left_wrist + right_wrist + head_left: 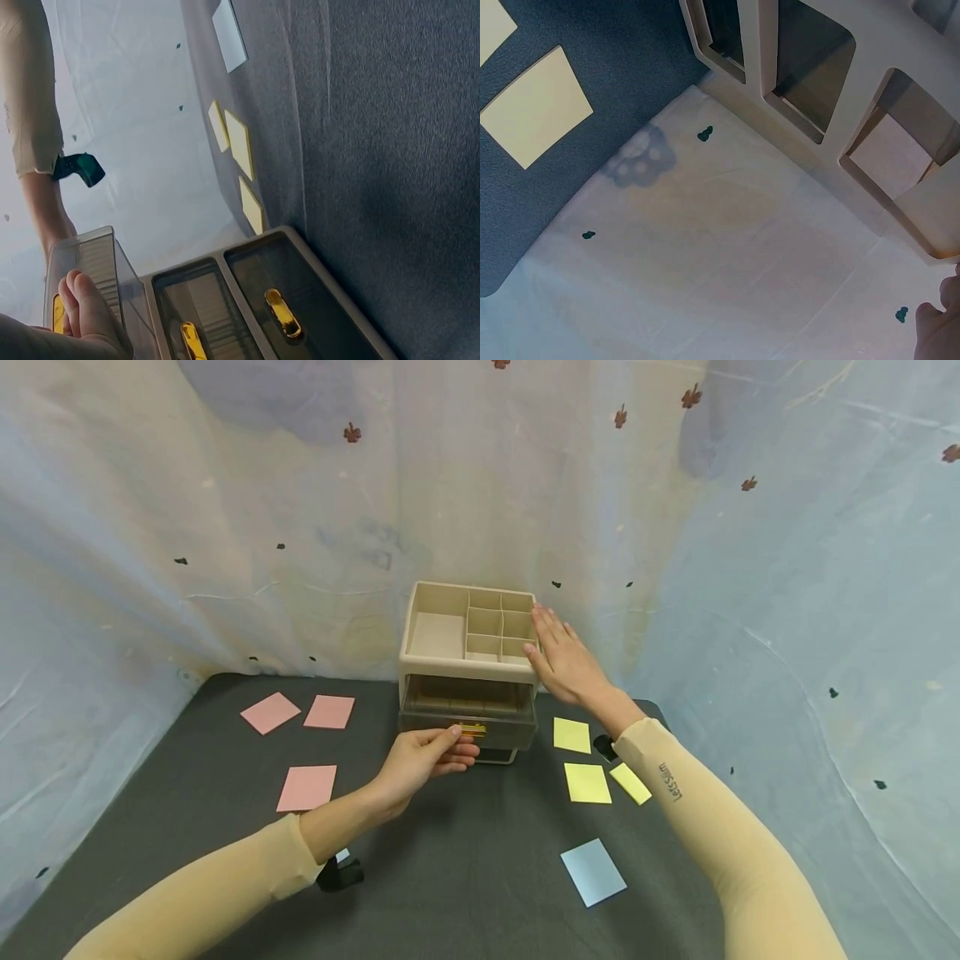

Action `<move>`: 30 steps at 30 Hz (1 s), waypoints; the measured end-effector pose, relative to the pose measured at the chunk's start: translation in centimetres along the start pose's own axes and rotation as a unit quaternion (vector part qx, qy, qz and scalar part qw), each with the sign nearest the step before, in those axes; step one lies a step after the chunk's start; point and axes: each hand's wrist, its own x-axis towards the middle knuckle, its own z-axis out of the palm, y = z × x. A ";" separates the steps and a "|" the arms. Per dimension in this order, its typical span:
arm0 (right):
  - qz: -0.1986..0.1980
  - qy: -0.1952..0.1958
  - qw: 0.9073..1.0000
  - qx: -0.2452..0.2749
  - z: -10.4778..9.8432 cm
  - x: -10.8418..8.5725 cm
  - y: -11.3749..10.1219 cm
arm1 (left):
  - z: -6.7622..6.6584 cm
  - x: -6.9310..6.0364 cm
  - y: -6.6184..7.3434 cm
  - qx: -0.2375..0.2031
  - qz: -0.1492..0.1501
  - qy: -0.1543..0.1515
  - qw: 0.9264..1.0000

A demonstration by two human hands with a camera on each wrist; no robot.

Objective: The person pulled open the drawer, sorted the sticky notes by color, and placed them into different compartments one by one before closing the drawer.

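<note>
A beige desktop drawer organizer [465,668] stands at the back of the table, its top divided into several compartments. The clear upper drawer [510,732] is pulled partway out. My left hand [416,764] pinches that drawer's gold handle [474,728] between thumb and fingers. My right hand [568,664] rests against the organizer's upper right side, fingers straight. In the left wrist view, two lower drawers with gold handles [283,313] are closed. Through a side opening in the right wrist view, a pale pinkish square [892,156] shows inside the organizer.
Pink sticky notes [328,712] lie on the dark table [465,868] left of the organizer. Yellow sticky notes [587,783] lie to its right, with a blue one [593,872] nearer the front. A patterned curtain [465,477] hangs close behind.
</note>
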 end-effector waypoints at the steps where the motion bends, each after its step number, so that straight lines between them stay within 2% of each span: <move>1: -0.001 0.001 1.000 -0.001 0.0 0.0 0.0 | 0.0 -0.1 0.0 0.000 0.000 -0.001 1.000; 16: 0.000 0.001 1.000 0.008 -0.1 0.0 0.0 | 0.5 -1.9 0.1 -0.004 0.001 -0.025 1.000; 30: -0.004 0.003 1.000 0.005 0.0 0.1 0.0 | 0.9 -3.0 -0.2 -0.012 -0.006 -0.034 0.999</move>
